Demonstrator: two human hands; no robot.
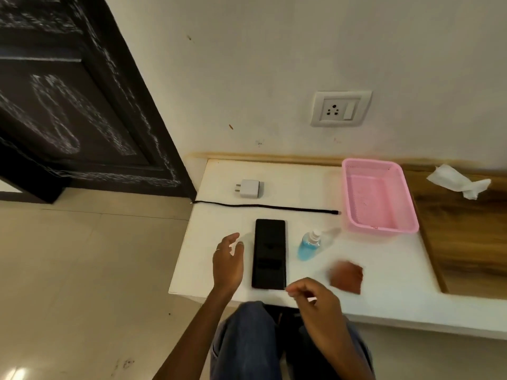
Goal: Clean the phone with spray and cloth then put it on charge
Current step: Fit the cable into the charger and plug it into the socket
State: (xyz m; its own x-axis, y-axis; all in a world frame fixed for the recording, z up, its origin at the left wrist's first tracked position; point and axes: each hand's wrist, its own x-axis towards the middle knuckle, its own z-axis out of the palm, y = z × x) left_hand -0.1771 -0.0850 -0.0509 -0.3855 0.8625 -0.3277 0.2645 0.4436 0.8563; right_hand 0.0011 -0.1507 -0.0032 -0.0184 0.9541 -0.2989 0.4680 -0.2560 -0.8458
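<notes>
The left hand (228, 263) is hovering with relaxed, slightly spread fingers just beside the left edge of the black phone (269, 253), which is lying flat, screen up, on the white table (384, 275). The right hand (315, 300) is hanging near the phone's lower right corner with its fingers loosely curled, holding nothing. Further right the blue spray bottle (309, 246) is standing, and the brown cloth (347, 276) is lying near it, apart from both hands.
</notes>
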